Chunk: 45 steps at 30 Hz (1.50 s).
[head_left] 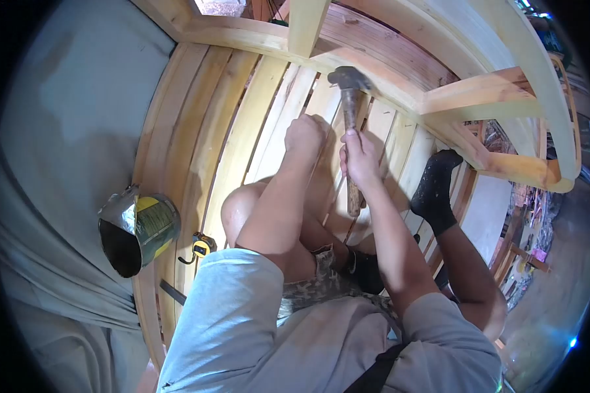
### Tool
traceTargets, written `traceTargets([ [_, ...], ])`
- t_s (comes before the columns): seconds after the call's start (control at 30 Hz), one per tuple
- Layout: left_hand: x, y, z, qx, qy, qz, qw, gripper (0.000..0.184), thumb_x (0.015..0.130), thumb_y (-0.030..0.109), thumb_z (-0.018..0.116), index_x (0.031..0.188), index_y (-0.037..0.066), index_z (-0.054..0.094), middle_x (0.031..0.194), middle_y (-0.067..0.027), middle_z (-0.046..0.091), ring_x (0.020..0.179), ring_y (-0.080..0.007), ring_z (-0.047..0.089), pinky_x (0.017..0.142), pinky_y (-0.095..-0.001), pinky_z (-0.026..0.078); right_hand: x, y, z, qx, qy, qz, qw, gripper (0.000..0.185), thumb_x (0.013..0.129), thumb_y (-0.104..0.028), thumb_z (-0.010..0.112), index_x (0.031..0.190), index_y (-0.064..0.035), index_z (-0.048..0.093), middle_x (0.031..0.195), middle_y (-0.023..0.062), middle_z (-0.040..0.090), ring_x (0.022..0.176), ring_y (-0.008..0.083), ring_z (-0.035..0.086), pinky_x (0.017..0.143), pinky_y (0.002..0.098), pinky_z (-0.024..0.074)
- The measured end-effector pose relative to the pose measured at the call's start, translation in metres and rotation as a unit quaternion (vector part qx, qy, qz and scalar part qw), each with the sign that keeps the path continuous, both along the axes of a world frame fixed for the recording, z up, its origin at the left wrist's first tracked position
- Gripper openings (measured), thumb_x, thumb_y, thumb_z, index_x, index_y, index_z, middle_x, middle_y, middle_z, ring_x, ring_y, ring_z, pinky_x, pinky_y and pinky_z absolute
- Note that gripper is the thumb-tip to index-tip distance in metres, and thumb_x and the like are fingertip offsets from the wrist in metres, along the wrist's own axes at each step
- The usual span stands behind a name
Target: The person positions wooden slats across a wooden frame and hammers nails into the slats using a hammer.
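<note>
A hammer (351, 111) with a dark metal head and a worn wooden handle is held in my right hand (360, 157), its head up near the frame's long rail. To its left, my left hand (305, 134) rests low over the pale wooden slats (242, 118), fingers curled together near the rail. Whatever those fingers hold, if anything, is hidden. The hammer head is apart from my left hand, above and to the right of it.
An open, cut can (157, 223) lies at the left edge of the slats beside grey cloth (65, 229). A yellow and black tape measure (202, 246) sits near it. Wooden rails and posts (485, 92) rise at the top and right. My legs are folded on the slats.
</note>
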State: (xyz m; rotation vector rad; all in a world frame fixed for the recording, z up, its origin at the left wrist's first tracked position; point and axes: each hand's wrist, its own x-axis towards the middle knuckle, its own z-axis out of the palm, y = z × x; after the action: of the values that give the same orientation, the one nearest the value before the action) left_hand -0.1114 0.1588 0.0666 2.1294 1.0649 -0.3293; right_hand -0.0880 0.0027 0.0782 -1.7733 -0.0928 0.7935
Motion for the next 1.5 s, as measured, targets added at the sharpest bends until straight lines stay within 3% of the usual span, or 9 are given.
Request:
traceTargets([
  [0.3, -0.001, 0.013, -0.021, 0.011, -0.005, -0.075, 0.997, 0.046, 0.091, 0.039, 0.062, 0.105, -0.003, 0.074, 0.108, -0.0265, 0.072, 0.103, -0.0368, 0.072, 0.091, -0.0433, 0.057, -0.034, -0.001, 0.054, 0.240, 0.295, -0.171, 0.909, 0.034, 0.109, -0.043, 0.041, 0.106, -0.0096, 0.049, 0.075, 0.0043, 0.055, 0.055, 0.0166, 0.054, 0.050, 0.0351, 0.0477],
  [0.77, -0.003, 0.012, -0.031, -0.057, 0.003, -0.017, 0.998, 0.031, 0.091, 0.030, 0.066, 0.099, 0.002, 0.077, 0.098, -0.0214, 0.075, 0.092, -0.0335, 0.075, 0.083, -0.0429, 0.060, -0.019, 0.065, 0.038, 0.324, 0.322, -0.368, 0.810, 0.029, 0.108, -0.036, 0.040, 0.095, -0.0097, 0.045, 0.072, 0.0035, 0.052, 0.057, 0.0191, 0.051, 0.055, 0.0388, 0.0467],
  [0.9, -0.011, 0.007, 0.007, -0.065, 0.002, -0.024, 0.998, 0.032, 0.091, 0.032, 0.066, 0.099, 0.003, 0.078, 0.097, -0.0206, 0.076, 0.091, -0.0336, 0.075, 0.083, -0.0422, 0.059, -0.035, 0.060, 0.045, 0.311, 0.311, -0.332, 0.834, 0.032, 0.107, -0.036, 0.042, 0.092, -0.0087, 0.047, 0.070, 0.0019, 0.051, 0.058, 0.0174, 0.050, 0.054, 0.0362, 0.0446],
  [0.97, -0.011, 0.005, 0.003, -0.059, -0.042, -0.095, 0.993, 0.037, 0.091, 0.036, 0.062, 0.095, 0.002, 0.076, 0.094, -0.0215, 0.075, 0.089, -0.0230, 0.076, 0.080, -0.0372, 0.060, -0.042, 0.033, 0.056, 0.269, 0.294, -0.268, 0.877, 0.028, 0.105, -0.035, 0.048, 0.092, -0.0099, 0.051, 0.070, 0.0010, 0.053, 0.056, 0.0166, 0.051, 0.052, 0.0354, 0.0449],
  [1.03, -0.001, -0.002, -0.033, -0.003, -0.100, -0.063, 0.993, 0.033, 0.093, 0.029, 0.060, 0.093, -0.002, 0.072, 0.089, -0.0225, 0.073, 0.081, -0.0255, 0.074, 0.076, -0.0416, 0.059, -0.044, -0.006, 0.072, 0.190, 0.273, -0.204, 0.921, 0.024, 0.103, -0.033, 0.053, 0.096, -0.0106, 0.056, 0.070, -0.0004, 0.054, 0.054, 0.0143, 0.052, 0.048, 0.0329, 0.0435],
  [1.07, 0.002, -0.004, -0.025, -0.210, -0.158, 0.038, 0.964, 0.028, 0.094, 0.023, 0.057, 0.091, -0.002, 0.068, 0.087, -0.0210, 0.071, 0.075, -0.0254, 0.069, 0.072, -0.0417, 0.058, -0.045, -0.029, 0.079, 0.153, 0.242, -0.162, 0.944, 0.023, 0.102, -0.031, 0.056, 0.099, -0.0088, 0.057, 0.070, 0.0005, 0.054, 0.054, 0.0139, 0.054, 0.047, 0.0318, 0.0448],
  [1.13, 0.007, -0.017, -0.002, -0.527, -0.283, 0.209, 0.774, 0.013, 0.098, 0.004, 0.047, 0.092, -0.003, 0.057, 0.088, -0.0148, 0.064, 0.064, -0.0226, 0.057, 0.065, -0.0384, 0.055, -0.046, -0.069, 0.071, 0.162, 0.098, -0.110, 0.976, 0.011, 0.098, -0.017, 0.061, 0.098, -0.0076, 0.056, 0.071, 0.0016, 0.056, 0.056, 0.0138, 0.057, 0.049, 0.0330, 0.0479],
  [1.37, 0.013, -0.064, 0.060, -0.690, -0.386, 0.251, 0.559, 0.016, 0.099, -0.008, 0.047, 0.113, -0.013, 0.053, 0.113, -0.0182, 0.063, 0.094, -0.0255, 0.068, 0.086, -0.0337, 0.059, 0.000, -0.080, 0.087, 0.038, -0.167, -0.135, 0.976, 0.011, 0.092, -0.008, 0.071, 0.097, -0.0008, 0.064, 0.069, 0.0004, 0.056, 0.052, 0.0088, 0.051, 0.047, 0.0254, 0.0407],
  [1.5, 0.004, -0.080, 0.074, -0.678, -0.398, 0.218, 0.578, 0.021, 0.099, -0.006, 0.052, 0.119, -0.014, 0.052, 0.130, -0.0224, 0.061, 0.108, -0.0265, 0.067, 0.097, -0.0357, 0.058, -0.008, -0.063, 0.084, 0.042, -0.152, -0.164, 0.974, 0.017, 0.089, -0.013, 0.078, 0.094, 0.0015, 0.070, 0.074, -0.0004, 0.063, 0.065, 0.0077, 0.057, 0.060, 0.0261, 0.0459],
])
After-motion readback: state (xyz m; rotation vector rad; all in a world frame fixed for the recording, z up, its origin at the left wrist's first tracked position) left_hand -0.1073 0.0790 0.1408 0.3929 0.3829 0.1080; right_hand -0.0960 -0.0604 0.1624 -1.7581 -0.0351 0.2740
